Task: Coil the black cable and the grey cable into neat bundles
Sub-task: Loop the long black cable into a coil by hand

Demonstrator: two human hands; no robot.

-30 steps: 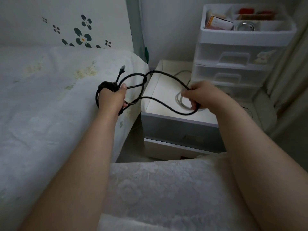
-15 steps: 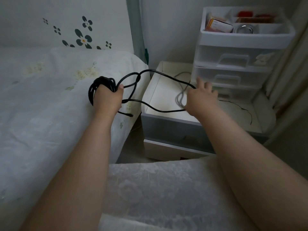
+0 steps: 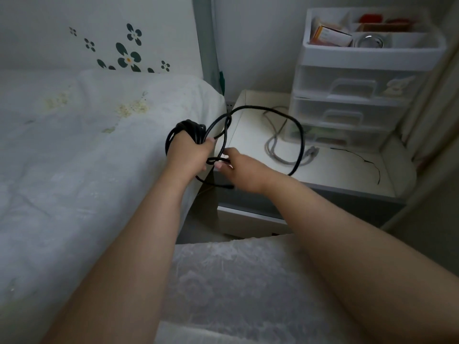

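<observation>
Right hand [image 3: 244, 173] has swung back in from the nightstand [image 3: 347, 175] toward the left hand [image 3: 191, 157] vs 0.5 s ago — it was reaching out over the tabletop, fingers spread; now it sits just beside the left, bringing a fresh loop of black cable [image 3: 296, 135] across.

Head view, the only one: left hand curled round the stack of finished black turns, which wrap over the back of the hand/wrist — works as the anchor so the bundle keeps its shape. Right hand pinches a small kink of the same cable btwn thumb and fingertips, prob. to lay it onto the stack. One big slack loop still arcs out over the nightstand, crossing itself near the bed edge; a short tail hangs below the hands. So black coil is partly done, last loop or so left, by the look of it.

Grey cable [image 3: 280, 150] lies loose on the nightstand top, untouched, its plug end near the drawer unit [image 3: 357, 100] — waits its turn. Black loop passes over it; can't tell if they touch — snag risk when the slack gets pulled in.

Bed [image 3: 87, 145] to the left, white fabric over the lap below.
</observation>
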